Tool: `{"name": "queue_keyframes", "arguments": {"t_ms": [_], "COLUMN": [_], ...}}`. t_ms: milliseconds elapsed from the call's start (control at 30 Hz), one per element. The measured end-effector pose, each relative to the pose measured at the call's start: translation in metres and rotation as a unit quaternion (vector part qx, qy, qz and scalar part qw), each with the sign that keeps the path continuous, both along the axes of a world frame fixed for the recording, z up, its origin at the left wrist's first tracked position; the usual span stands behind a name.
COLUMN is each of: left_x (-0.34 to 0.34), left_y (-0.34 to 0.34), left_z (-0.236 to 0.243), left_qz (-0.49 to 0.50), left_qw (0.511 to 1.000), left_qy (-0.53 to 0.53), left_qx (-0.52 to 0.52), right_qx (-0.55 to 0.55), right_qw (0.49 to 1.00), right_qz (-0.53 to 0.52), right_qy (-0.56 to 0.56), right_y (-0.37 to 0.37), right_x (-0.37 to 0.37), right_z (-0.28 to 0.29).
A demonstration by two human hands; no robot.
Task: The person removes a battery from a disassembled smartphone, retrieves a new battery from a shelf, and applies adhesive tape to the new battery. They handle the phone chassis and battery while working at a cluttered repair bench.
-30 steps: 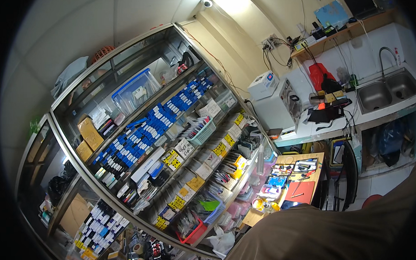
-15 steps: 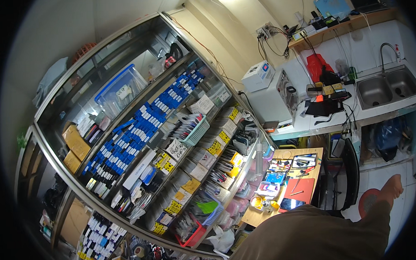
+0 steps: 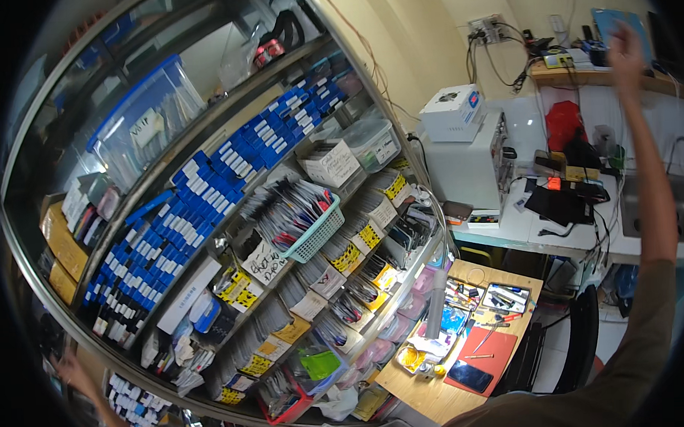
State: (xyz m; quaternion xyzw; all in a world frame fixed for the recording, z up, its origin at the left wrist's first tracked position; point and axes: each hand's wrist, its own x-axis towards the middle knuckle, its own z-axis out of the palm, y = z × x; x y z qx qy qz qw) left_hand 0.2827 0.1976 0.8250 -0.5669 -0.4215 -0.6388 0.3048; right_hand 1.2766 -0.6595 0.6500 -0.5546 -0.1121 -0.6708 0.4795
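Observation:
My left hand (image 3: 72, 371) is stretched out at the lower left, beside the frame of a tall glass-fronted cabinet (image 3: 35, 278). Its fingers are apart and nothing shows in them. On the right, my bare right arm rises high, and my right hand (image 3: 627, 53) appears in front of the wooden wall shelf (image 3: 578, 74) and a light blue panel (image 3: 641, 28). Motion smears its fingers, so their closure is unclear. In the cabinet stand rows of blue boxes (image 3: 198, 200) with white labels, and a pale green basket (image 3: 314, 233) full of thin packets.
A wooden workbench (image 3: 408, 388) holds a red mat (image 3: 478, 344), a dark phone (image 3: 470, 376) and small tools. Behind it, a black chair (image 3: 583, 329) stands near a white counter (image 3: 508, 238). A white box (image 3: 453, 113) sits on a larger machine; a steel sink (image 3: 658, 195) is partly behind my arm.
My view has moved closer to the cabinet and bench. Both arms have come into sight, the left low beside the cabinet, the right raised. The bare foot at the right is out of view.

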Motion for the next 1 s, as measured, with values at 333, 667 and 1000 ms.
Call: {"name": "queue_keyframes", "arguments": {"t_ms": [333,667,1000], "left_x": [0.119,0.12,0.131], "left_y": [0.026,0.052,0.046], "left_z": [-0.144,-0.171,-0.172], "left_qz": [0.239,0.155,0.168], "left_qw": [0.949,0.969,0.972], "left_qy": [-0.084,-0.13,-0.142], "left_qx": [-0.186,-0.142,-0.087], "right_qx": [-0.44,-0.364,-0.428], "right_qw": [0.822,0.843,0.795], "right_qz": [0.358,0.389,0.428], "right_qy": [-0.04,-0.076,0.037], "right_y": [0.483,0.635,0.637], "right_x": [-0.026,0.006,0.013], "right_z": [0.048,0.107,0.163]}}
